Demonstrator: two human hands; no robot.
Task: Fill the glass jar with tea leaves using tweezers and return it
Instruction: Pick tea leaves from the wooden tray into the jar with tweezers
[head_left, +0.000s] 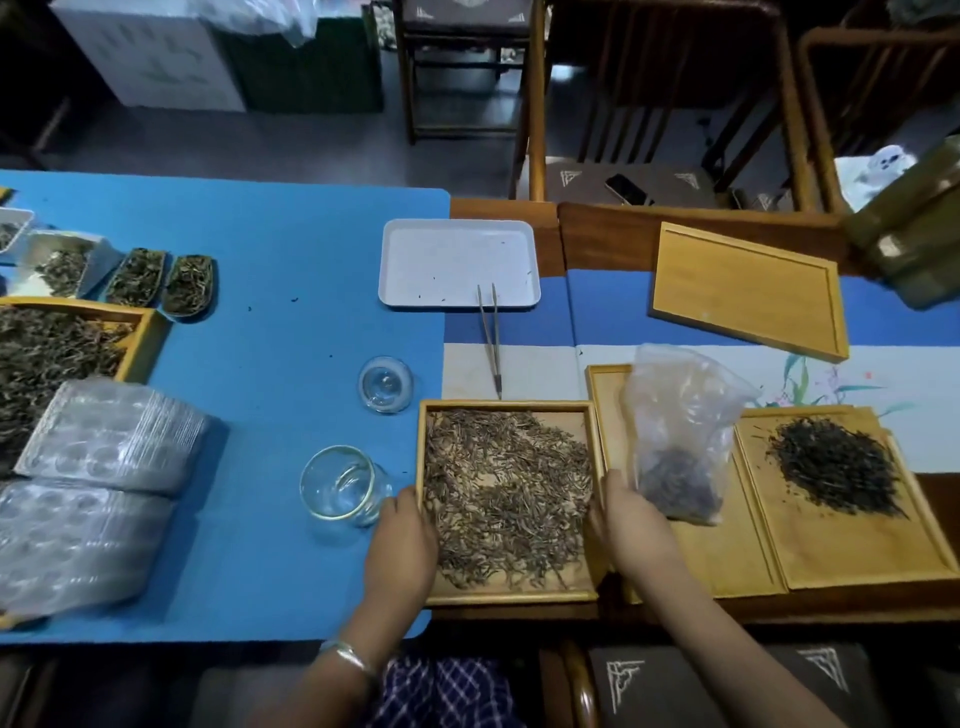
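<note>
An empty glass jar (340, 483) stands open on the blue mat, its glass lid (385, 384) lying apart behind it. Metal tweezers (491, 338) lie on the table, tips over a white tray (457, 262). A square wooden tray (511, 592) holds brownish tea leaves (506, 483). My left hand (402, 545) grips the tray's left edge, just right of the jar. My right hand (628, 519) grips its right edge.
A clear plastic bag (680, 431) with dark tea sits on a wooden tray right of my right hand. Another tray carries a dark tea pile (836, 467). An empty wooden tray (748, 286) lies behind. Left: stacked plastic blister packs (104, 441), tea trays, scoops (137, 278).
</note>
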